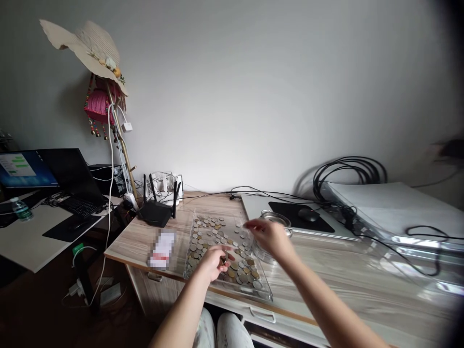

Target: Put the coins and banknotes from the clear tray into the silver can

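Note:
A shallow transparent tray (266, 285) lies on the wooden desk, with many silver and brassy coins (197, 241) spread over its bottom. Over the tray's front part, my left hand (213, 263) is curled, palm turned inward, around what look like a few coins. My right hand (270, 237) is raised above the tray's right side, its fingers pinched together and pointing left. Whatever sits between those fingertips is too small and blurred to make out. Just behind and beneath my right hand stands a glass jar (268, 256) with a metal clasp, partly hidden by the hand.
A black router (155, 212) and a blurred-out white and red item (162, 249) are left of the tray. Behind the jar lie a mouse pad (290, 215) and mouse (308, 214). Black cables (348, 169) coil at right. A hat (90, 46) hangs on a stand.

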`<act>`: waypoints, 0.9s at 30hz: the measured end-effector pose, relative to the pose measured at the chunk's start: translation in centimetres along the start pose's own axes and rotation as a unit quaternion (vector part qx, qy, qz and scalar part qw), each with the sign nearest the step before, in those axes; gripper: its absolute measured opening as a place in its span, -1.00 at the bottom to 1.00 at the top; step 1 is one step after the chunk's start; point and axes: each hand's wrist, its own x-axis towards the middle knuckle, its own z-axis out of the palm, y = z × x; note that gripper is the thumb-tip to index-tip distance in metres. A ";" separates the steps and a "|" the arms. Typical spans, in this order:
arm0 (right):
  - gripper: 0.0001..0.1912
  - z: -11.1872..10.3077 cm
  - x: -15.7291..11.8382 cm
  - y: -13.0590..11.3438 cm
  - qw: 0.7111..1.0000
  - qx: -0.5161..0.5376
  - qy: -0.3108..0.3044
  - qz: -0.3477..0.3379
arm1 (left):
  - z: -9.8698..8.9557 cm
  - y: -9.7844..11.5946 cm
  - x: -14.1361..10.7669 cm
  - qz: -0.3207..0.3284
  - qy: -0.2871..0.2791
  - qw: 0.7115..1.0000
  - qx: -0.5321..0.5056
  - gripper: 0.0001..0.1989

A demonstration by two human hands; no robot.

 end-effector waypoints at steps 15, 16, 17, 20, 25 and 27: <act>-0.71 -3.6 1.9 1.2 0.973 -0.174 0.154 -0.007 | -0.3 -0.3 0.2 0.036 -0.012 0.998 0.053 -0.70; -0.70 -2.9 1.1 0.4 0.977 -0.145 0.154 -0.034 | -0.3 -0.3 0.3 0.038 -0.003 0.998 0.052 -0.68; -0.69 -1.9 0.3 -0.4 0.984 -0.114 0.122 -0.059 | -0.3 -0.3 0.3 0.039 0.007 0.998 0.049 -0.66; -0.66 1.9 -1.9 -1.6 0.993 -0.037 -0.049 -0.097 | -0.3 -0.3 0.3 0.045 0.030 0.998 0.029 -0.66; -0.70 6.1 -3.3 -1.1 0.985 0.060 -0.142 -0.075 | -0.3 -0.2 0.1 0.038 0.029 0.999 0.005 -0.76; -0.72 5.8 -3.1 -0.9 0.987 0.082 -0.124 -0.066 | -0.3 -0.2 0.1 0.037 0.012 0.999 0.007 -0.79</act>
